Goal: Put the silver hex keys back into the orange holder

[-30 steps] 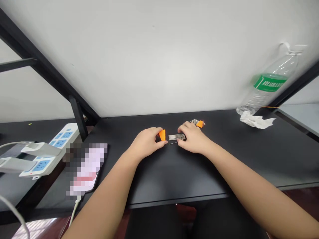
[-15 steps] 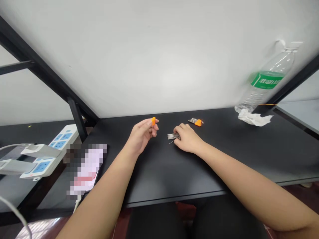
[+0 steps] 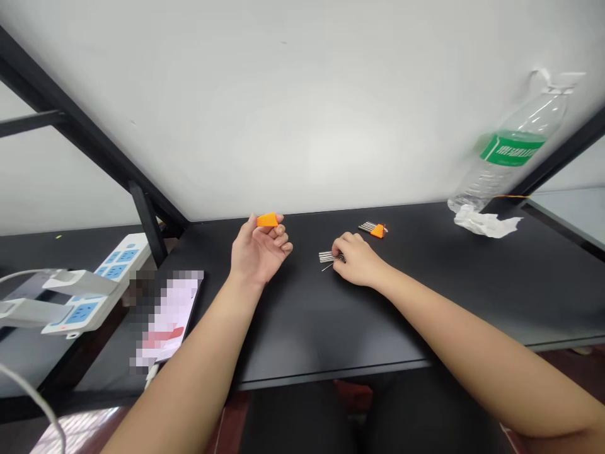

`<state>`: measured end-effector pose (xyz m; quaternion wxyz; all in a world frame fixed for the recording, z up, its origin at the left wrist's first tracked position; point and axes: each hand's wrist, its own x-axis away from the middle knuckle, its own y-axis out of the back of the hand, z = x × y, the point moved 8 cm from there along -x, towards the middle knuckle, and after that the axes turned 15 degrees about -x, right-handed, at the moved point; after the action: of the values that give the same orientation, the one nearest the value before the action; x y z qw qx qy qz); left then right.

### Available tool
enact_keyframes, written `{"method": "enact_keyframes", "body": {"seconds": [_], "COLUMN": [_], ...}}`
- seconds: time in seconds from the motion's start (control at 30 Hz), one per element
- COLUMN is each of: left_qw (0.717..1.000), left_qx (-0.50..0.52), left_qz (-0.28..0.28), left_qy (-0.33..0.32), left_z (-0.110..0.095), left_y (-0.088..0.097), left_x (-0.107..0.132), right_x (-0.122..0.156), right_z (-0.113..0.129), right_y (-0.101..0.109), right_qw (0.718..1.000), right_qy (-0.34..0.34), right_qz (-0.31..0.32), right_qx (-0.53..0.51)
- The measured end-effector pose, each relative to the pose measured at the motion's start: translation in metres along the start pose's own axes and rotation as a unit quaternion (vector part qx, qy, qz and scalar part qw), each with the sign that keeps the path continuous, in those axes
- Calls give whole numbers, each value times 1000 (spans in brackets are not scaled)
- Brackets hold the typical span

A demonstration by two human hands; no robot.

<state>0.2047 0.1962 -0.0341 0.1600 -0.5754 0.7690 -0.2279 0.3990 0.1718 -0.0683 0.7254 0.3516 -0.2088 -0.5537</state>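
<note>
My left hand [image 3: 259, 249] pinches an orange plastic hex key holder [image 3: 268, 219] between thumb and forefinger, raised above the black table, with the other fingers curled loosely and palm turned up. My right hand [image 3: 357, 260] rests on the table, its fingers closed around the bent ends of several metal hex keys [image 3: 326, 256]. Their straight ends point left, and one thinner key lies at an angle apart from the bunch. Just beyond my right hand lies a second set of hex keys [image 3: 365, 227] in its own orange holder [image 3: 378, 231].
A plastic bottle [image 3: 513, 148] with a green label and a crumpled tissue [image 3: 489, 222] are at the back right against the wall. To the left, a phone [image 3: 172, 315] on a cable lies near a white power strip [image 3: 97, 284] with plugs. Black metal frame bars [image 3: 94, 139] rise there.
My left hand has moved slightly left and turned palm up, showing the broad face of the orange holder. My right hand stays nearly in place on the hex keys.
</note>
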Motion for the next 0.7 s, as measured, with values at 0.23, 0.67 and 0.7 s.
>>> {"method": "enact_keyframes", "body": {"seconds": [0.23,0.67,0.7], "left_qw": [999,999,999], "left_qx": [-37,-50,-49], "left_qz": [-26,-9,-9], "left_qy": [7,-2,-1], "left_z": [2,3,3], "left_y": [1,0,0], "left_x": [0,-1,-1], "right_x": [0,2,2], "right_z": [1,4,5], "right_y": [-1,3,4], "right_qw": [1000,999,999], "right_qy": [-5,12,12], "right_qz": [6,5,6], "right_qx": [-6,-31,-31]}}
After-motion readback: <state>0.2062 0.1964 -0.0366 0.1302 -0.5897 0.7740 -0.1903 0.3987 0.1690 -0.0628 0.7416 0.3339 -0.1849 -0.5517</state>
